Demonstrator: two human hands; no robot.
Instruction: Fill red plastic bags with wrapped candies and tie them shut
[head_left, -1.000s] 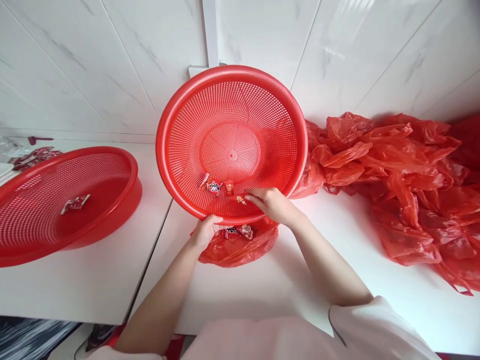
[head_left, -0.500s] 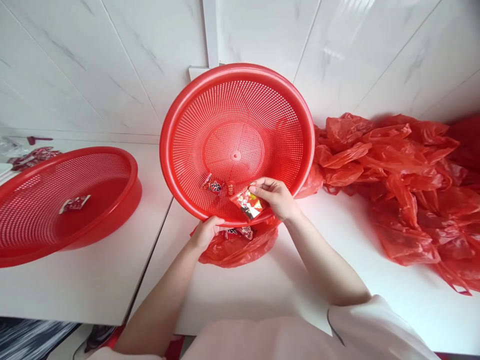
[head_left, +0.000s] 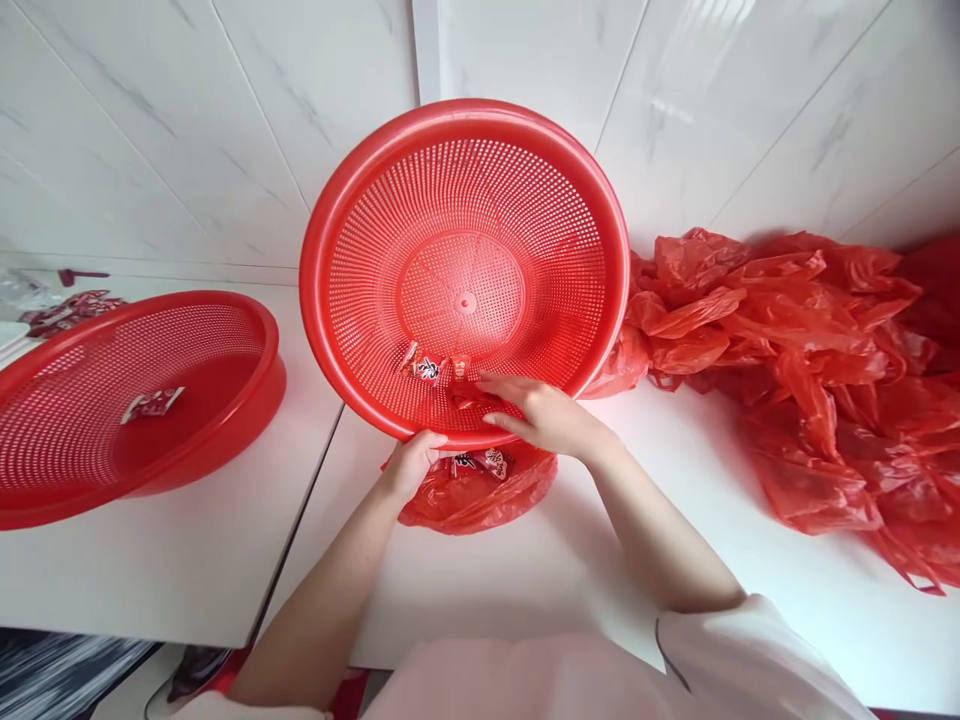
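Observation:
A large red perforated basket (head_left: 465, 120) is tilted up, its open side facing me. My left hand (head_left: 414, 466) grips its lower rim. Over the inside of the lower right rim is my right hand (head_left: 536, 412), fingers apart and no packet visible in them. Two small packets lie inside the basket: a red and white packet (head_left: 426, 370) with dark lettering, and a red packet (head_left: 463, 388) close to my right fingertips. Beneath the rim, a red plastic bag (head_left: 480, 503) rests on the table with printed packets (head_left: 491, 462) in its mouth.
On the left stands another red basket (head_left: 225, 440) with a small packet (head_left: 154, 403) inside. More packets (head_left: 75, 308) lie behind it. Crumpled red plastic bags (head_left: 810, 350) are heaped at the right. A tiled wall (head_left: 187, 130) rises behind the table (head_left: 450, 590).
My right hand has let go of the shiny red and yellow packet, and its fingers have spread. The basket has tilted further upright and shifted slightly up and left.

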